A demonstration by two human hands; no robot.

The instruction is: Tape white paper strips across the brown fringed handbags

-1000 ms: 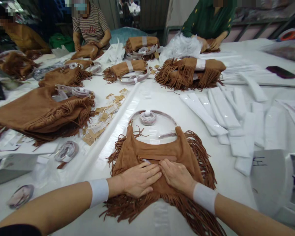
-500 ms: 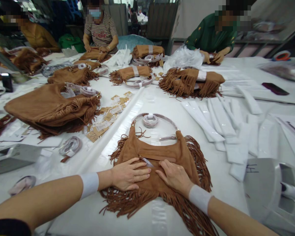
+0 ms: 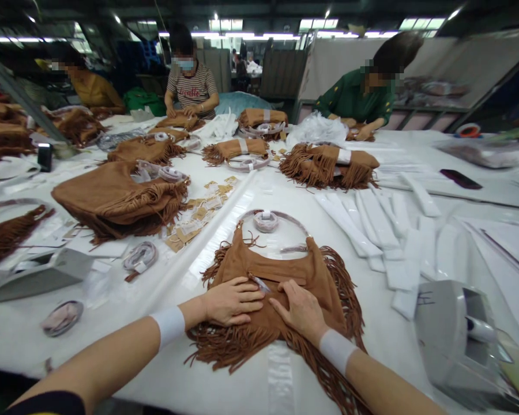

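Note:
A brown suede fringed handbag (image 3: 281, 265) lies flat on the white table in front of me, its wrapped strap curving away at the top. My left hand (image 3: 234, 302) rests on the bag's left half, fingers stretched out just below the zip pull. On the right half lies my right hand (image 3: 301, 311), palm down, fingers slightly bent and apart. Neither hand grips anything. Inside the strap's loop sits a coiled wrapped strap (image 3: 266, 221). Long fringe spreads from the bag's sides and lower edge. White bands circle both my wrists.
Left stand another brown bag (image 3: 116, 199), paper tags (image 3: 194, 216) and a grey tape dispenser (image 3: 38, 276). White padded strips (image 3: 372, 222) and another dispenser (image 3: 454, 334) lie right. Folded fringed bags (image 3: 328, 166) sit farther back. Across the table, several people handle bags.
The camera view has tilted up, showing more of the room behind. Both hands stay on the bag in nearly the same places.

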